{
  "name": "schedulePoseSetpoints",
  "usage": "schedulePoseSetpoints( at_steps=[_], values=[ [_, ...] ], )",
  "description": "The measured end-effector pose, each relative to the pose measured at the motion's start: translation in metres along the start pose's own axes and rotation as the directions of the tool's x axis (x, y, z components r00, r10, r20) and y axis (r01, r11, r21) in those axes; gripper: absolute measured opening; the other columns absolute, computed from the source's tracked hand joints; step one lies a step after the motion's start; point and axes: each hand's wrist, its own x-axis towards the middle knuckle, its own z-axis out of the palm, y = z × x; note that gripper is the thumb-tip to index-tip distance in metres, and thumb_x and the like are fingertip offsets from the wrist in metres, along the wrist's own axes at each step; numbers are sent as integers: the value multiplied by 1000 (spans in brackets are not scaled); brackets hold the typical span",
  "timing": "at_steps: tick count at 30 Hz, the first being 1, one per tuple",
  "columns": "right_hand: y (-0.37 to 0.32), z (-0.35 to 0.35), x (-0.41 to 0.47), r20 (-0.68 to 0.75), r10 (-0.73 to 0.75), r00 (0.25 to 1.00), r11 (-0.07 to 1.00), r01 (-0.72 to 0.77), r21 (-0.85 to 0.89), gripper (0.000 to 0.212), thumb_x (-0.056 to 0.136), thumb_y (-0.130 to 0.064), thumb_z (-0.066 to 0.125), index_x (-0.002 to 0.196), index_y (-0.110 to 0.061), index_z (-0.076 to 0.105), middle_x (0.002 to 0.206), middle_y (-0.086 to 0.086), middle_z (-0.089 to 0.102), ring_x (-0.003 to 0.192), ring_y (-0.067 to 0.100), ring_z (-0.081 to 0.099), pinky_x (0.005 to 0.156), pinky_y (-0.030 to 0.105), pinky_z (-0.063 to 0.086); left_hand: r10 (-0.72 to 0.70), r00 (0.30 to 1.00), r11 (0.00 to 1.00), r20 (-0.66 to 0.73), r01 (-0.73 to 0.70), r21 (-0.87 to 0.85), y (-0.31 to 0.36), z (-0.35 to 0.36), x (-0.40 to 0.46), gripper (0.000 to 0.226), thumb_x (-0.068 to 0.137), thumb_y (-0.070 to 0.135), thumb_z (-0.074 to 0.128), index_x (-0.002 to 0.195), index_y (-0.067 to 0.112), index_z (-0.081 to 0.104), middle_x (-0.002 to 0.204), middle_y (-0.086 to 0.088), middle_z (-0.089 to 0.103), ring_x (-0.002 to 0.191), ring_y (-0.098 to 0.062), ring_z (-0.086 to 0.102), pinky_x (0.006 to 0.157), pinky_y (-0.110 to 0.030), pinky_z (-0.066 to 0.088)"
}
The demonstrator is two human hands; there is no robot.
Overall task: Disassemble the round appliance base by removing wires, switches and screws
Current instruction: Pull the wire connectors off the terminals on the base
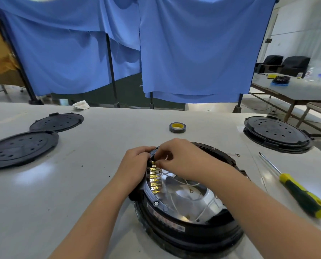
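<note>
Right now the wire-removal step looks to be in hand. The round appliance base (184, 212) sits on the tabletop (99, 146), open side up, nearest the person. At the far left of its rim, the left hand (135, 165) curls around the outer edge beside a row of brass terminals (154, 181), fingers gripping the rim and the black switch block (153, 154) there. The right hand (182, 157) reaches over the base from the right, its fingertips pinching something at the top terminal; exactly what they hold is hidden under the fingers. White wires (185, 184) lie loose across the shiny metal inside the base. A screwdriver (296, 187) lies to the right of the base, untouched. Next, I judge, the connector needs a firm pull straight off its tab while the left hand braces the rim, then the same for each terminal below.
</note>
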Motion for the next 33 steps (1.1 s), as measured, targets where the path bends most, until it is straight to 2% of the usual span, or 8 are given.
schedulePoseSetpoints(
  at_steps=[6,9,13,20,28,33],
  values=[
    [6,15,7,-10,10,1000,1000,-10,2,13,86,-26,65,95,-25,74,89,-7,70,81,13,61,75,31,50,19,1000,999,-9,-19,-48,-2,2,0,52,84,-8,40,70,34,68,68,22,69,68,14,62,57,-1,42],
    [6,18,6,-42,10,999,1000,-9,17,13,85,-28,66,94,-28,75,84,-10,69,77,11,60,72,29,49,24,1000,998,-5,-25,-55,-3,2,0,51,84,-7,40,74,33,69,77,18,69,70,13,62,57,-2,42],
    [6,20,6,-81,22,996,1000,-21,19,11,85,-29,67,90,-27,76,74,-13,65,72,8,59,69,27,49,16,1000,997,-11,-16,-69,-4,3,1,50,84,-7,39,74,32,68,78,14,69,66,12,62,56,-3,43],
    [6,19,7,-72,5,997,998,-9,-55,12,85,-26,65,92,-26,74,90,-6,69,83,15,61,76,35,50,21,1000,997,-12,-21,-69,-4,3,0,49,85,-7,39,73,31,67,77,14,67,64,15,60,54,-1,42],
    [7,21,7,-96,38,995,997,-44,-56,8,85,-32,66,86,-30,73,84,-10,70,75,10,61,71,32,52,-16,1000,999,-12,16,-45,-5,3,2,46,86,-4,40,75,32,67,80,12,67,71,6,61,56,-3,43],
    [7,20,7,-86,28,996,998,-33,-51,11,86,-28,65,92,-29,74,82,-13,66,75,9,58,69,28,48,-17,1000,1000,-3,17,-22,-4,2,2,46,86,-3,40,76,33,65,83,13,66,79,2,60,57,-2,43]
  ],
)
